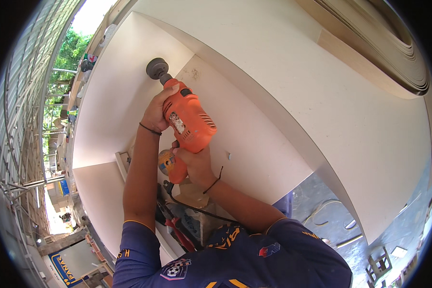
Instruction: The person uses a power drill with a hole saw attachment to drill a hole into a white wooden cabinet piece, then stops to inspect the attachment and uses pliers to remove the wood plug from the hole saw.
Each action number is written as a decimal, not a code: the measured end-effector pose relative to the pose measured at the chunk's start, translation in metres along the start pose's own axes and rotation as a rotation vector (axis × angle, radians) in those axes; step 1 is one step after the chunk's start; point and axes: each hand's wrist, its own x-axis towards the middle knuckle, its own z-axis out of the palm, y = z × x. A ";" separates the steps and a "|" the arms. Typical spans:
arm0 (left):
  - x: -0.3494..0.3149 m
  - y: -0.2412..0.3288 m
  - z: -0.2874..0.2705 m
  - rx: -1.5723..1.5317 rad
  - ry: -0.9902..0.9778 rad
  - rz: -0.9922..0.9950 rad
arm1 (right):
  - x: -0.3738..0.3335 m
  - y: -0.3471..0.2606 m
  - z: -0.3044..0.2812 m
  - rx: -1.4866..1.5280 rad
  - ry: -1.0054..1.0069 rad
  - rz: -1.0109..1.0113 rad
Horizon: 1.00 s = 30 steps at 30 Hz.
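Both my hands are wrapped round an orange power drill (189,120) with a dark round hole saw (157,68) in its chuck. My left hand (154,114) is closed on the front of the body, just behind the chuck. Lower down, my right hand (198,165) grips the handle, and a black cord (192,207) runs from its base toward my body. The hole saw is against or very near the white panel (115,91); I cannot tell whether they touch. Beside it, a brownish smudge (194,73) marks the adjoining white panel (245,125).
A thick roll of beige strip (384,53) lies on the white surface at upper right. A small peg (229,156) sits on the panel right of the drill. Red-handled tools (181,234) lie below my arms. A stool (379,266) stands on the grey floor at lower right.
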 end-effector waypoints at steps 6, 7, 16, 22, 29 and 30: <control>0.002 0.000 0.005 -0.030 0.006 -0.024 | 0.005 -0.001 -0.011 -0.057 -0.032 0.019; 0.004 -0.001 0.007 -0.019 0.029 -0.016 | 0.007 -0.002 -0.015 -0.025 -0.046 0.025; 0.009 -0.008 0.003 0.013 0.070 0.017 | 0.008 0.001 -0.019 0.020 -0.078 0.015; 0.008 -0.007 0.008 0.019 0.056 0.023 | 0.006 -0.003 -0.015 0.015 -0.071 -0.012; 0.006 -0.003 0.012 0.022 0.046 0.035 | 0.006 -0.006 -0.014 -0.010 -0.069 -0.017; 0.005 -0.001 0.013 0.018 0.041 0.029 | 0.005 -0.006 -0.013 -0.014 -0.067 -0.023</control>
